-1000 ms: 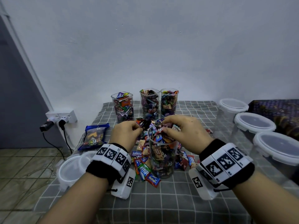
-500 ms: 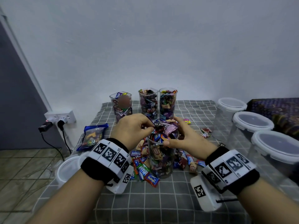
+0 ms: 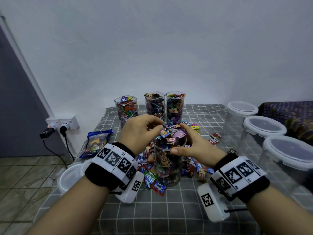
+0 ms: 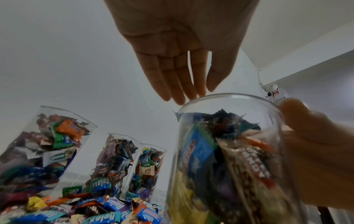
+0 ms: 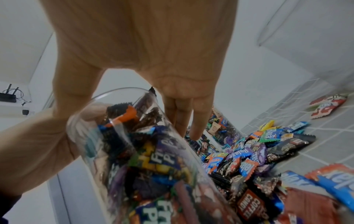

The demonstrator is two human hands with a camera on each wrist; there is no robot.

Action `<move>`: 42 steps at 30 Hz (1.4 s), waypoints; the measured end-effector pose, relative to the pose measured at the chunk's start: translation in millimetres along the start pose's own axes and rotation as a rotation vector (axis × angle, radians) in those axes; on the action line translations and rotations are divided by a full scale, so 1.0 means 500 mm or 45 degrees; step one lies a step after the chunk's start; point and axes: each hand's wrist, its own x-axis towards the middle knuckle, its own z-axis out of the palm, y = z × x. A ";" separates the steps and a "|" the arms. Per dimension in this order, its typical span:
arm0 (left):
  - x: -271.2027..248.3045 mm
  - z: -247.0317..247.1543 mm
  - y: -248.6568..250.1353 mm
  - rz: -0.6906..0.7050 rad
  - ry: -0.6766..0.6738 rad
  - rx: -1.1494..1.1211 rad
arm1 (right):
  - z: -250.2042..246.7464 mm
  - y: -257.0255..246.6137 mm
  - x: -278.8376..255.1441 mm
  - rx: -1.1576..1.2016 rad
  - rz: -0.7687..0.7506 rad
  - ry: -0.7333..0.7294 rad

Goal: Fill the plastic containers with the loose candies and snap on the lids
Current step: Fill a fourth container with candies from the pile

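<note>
Steadying the container (image 3: 166, 160) at centre frame, my right hand (image 3: 194, 146) wrapped its rim while my left hand (image 3: 140, 131), fingers relaxed and empty, hovered over the heaped candies (image 3: 169, 138) to settle them.

The cloth (image 3: 186, 216) on the table is grey with a grid of thin white lines. The candies (image 3: 153, 183) lie in many colours (blue, red, purple, orange, yellow, brown), and the containers (image 3: 170, 168) are clear. The wristbands (image 3: 103, 175) are black, carrying white blocks with black square patterns, and the lids (image 3: 264, 125) are whitish.
</note>
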 end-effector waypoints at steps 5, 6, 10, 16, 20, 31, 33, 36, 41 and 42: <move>0.002 0.003 0.011 -0.020 -0.193 0.251 | -0.002 0.008 0.003 -0.009 -0.009 0.002; 0.001 0.002 0.016 -0.008 -0.210 0.275 | 0.000 0.009 0.003 0.030 -0.014 -0.003; 0.004 -0.005 0.029 -0.016 -0.221 0.230 | 0.009 0.021 0.009 0.223 -0.021 -0.001; 0.019 0.000 0.047 0.060 -0.292 0.226 | 0.010 0.020 0.008 0.231 -0.059 -0.015; 0.029 0.014 0.071 0.153 -0.471 0.303 | 0.009 0.021 0.010 0.219 -0.087 -0.007; 0.035 0.005 0.072 0.117 -0.481 0.319 | 0.008 0.023 0.003 0.219 -0.093 -0.009; 0.038 -0.004 0.065 0.097 -0.397 0.314 | 0.008 0.026 0.004 0.225 -0.090 0.010; 0.043 -0.021 0.060 0.027 -0.456 0.379 | 0.010 0.027 0.003 0.235 -0.095 0.022; 0.037 -0.026 0.071 -0.029 -0.700 0.494 | 0.010 0.024 0.001 0.249 -0.085 0.009; 0.037 -0.026 0.073 -0.031 -0.680 0.495 | 0.010 0.025 0.001 0.246 -0.089 0.011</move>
